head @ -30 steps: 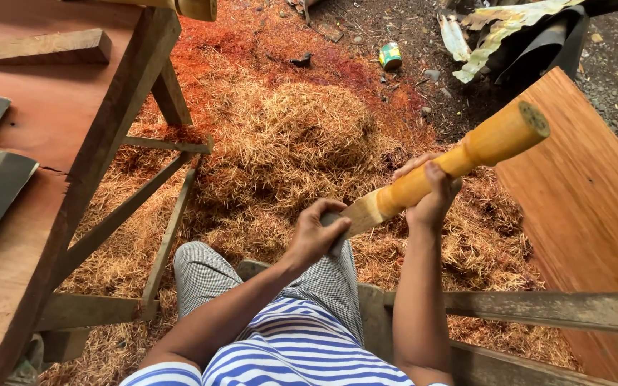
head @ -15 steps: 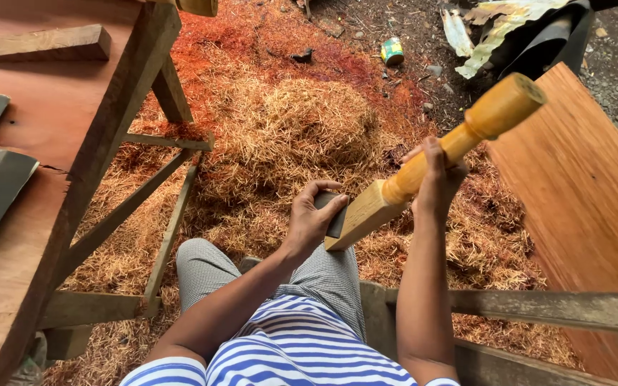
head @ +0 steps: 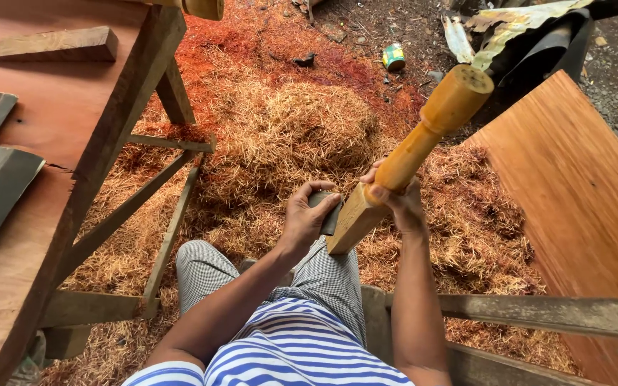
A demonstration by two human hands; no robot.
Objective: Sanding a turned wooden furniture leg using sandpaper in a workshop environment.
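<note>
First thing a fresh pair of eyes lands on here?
The long pale turned wooden post at centre, gripped by the right hand and slanting up to the right, while the left hand presses a small dark flat tool against its squared lower end. Behind it, a big heap of golden wood shavings over red sawdust on the ground.

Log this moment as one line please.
left hand: holds dark block against wooden post | right hand: grips post | below: wood shavings
</note>
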